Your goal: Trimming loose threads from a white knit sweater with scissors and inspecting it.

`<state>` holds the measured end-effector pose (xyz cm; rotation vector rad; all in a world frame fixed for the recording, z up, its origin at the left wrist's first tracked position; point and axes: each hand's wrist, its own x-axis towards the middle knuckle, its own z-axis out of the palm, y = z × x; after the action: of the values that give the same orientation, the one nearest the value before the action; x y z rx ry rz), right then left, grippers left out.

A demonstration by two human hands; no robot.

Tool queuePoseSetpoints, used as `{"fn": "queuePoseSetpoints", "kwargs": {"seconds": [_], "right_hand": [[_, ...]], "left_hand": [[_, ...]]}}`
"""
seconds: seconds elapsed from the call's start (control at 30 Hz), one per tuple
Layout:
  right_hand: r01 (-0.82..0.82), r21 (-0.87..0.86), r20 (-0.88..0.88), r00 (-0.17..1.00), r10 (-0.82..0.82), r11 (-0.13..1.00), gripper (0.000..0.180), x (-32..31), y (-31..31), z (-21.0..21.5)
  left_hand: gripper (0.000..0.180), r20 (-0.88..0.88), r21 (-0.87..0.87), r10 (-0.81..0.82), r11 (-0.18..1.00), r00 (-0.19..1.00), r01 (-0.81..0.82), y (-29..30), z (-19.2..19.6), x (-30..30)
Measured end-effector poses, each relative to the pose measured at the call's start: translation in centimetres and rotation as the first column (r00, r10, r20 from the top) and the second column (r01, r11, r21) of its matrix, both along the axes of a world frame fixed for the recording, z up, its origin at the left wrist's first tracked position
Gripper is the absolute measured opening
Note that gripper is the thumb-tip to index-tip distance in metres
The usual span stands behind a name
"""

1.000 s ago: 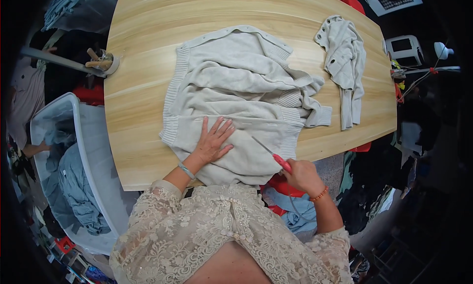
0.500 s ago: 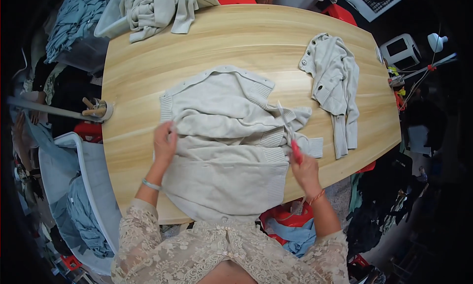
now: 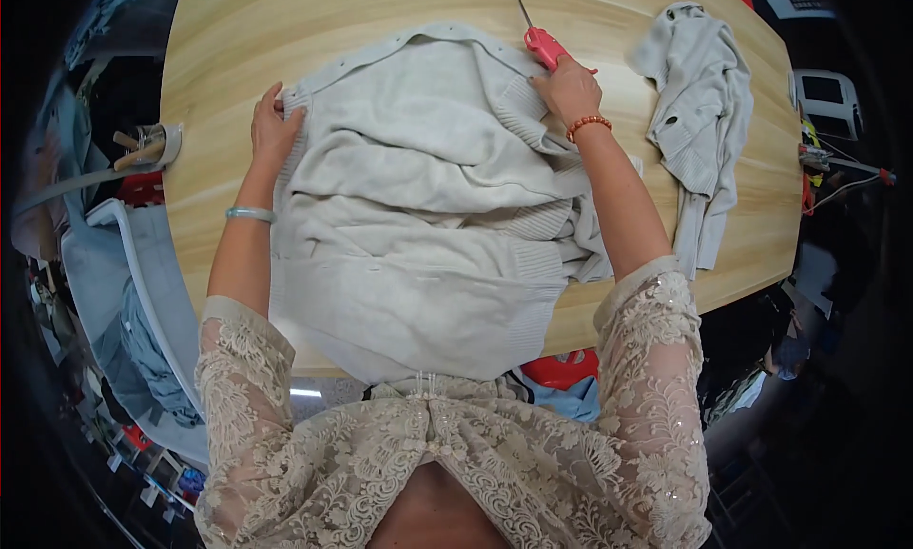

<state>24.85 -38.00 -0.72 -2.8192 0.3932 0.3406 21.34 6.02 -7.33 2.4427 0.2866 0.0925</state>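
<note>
A pale beige knitted cardigan (image 3: pixel 409 159) lies spread and rumpled in front of me, its buttonhole band curving along the far side. My left hand (image 3: pixel 276 128) grips its ribbed edge at the far left corner, thumb on the knit and fingers curled at the border. At the far right corner, my right hand (image 3: pixel 573 90) holds a tool with a pink-red handle (image 3: pixel 546 47) and a long thin metal tip pointing away from me. The right fingertips also touch or nearly touch the cardigan's ribbing there; the palm side is hidden.
A second beige cardigan (image 3: pixel 704 121) with dark buttons lies at the right of the wooden table (image 3: pixel 380 7). A holder with wooden-handled tools (image 3: pixel 143 147) is at the left edge. A white bin (image 3: pixel 143 292) of blue garments stands left, a red stool (image 3: pixel 561 368) below.
Both hands have moved away from me to the cardigan's far corners. The left has closed on the ribbed edge; the pink-handled tool travelled with the right. The view has shifted nearer.
</note>
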Motion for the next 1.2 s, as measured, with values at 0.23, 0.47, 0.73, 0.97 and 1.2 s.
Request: {"fn": "queuePoseSetpoints", "kwargs": {"seconds": [0.23, 0.47, 0.73, 0.97, 1.2], "right_hand": [[-0.133, 0.036, 0.010, 0.991, 0.133, 0.990, 0.034, -1.1, 0.9, 0.3], [-0.202, 0.211, 0.448, 0.890, 0.089, 0.956, 0.024, -8.4, -6.4, 11.6], [-0.316, 0.239, 0.050, 0.948, 0.313, 0.918, 0.028, -30.0, -7.0, 16.5], [-0.185, -0.049, -0.141, 0.974, 0.177, 0.981, 0.029, -39.3, -0.6, 12.9], [-0.213, 0.413, -0.001, 0.972, 0.234, 0.886, 0.029, -39.4, 8.0, 11.9]], "left_hand": [[0.037, -0.197, -0.013, 0.052, 0.998, 0.979, -0.055, 2.6, 0.1, 0.7], [0.018, 0.234, -0.506, -0.121, 0.832, 0.965, 0.227, 3.3, 8.7, -3.3], [0.028, 0.047, -0.142, -0.396, 0.906, 0.917, 0.398, 6.1, 13.7, -23.0], [0.026, 0.165, 0.119, -0.541, 0.841, 0.825, 0.528, 0.7, 12.6, -26.8], [0.031, 0.047, 0.105, -0.557, 0.828, 0.829, 0.551, 1.8, 8.0, -26.5]]}}
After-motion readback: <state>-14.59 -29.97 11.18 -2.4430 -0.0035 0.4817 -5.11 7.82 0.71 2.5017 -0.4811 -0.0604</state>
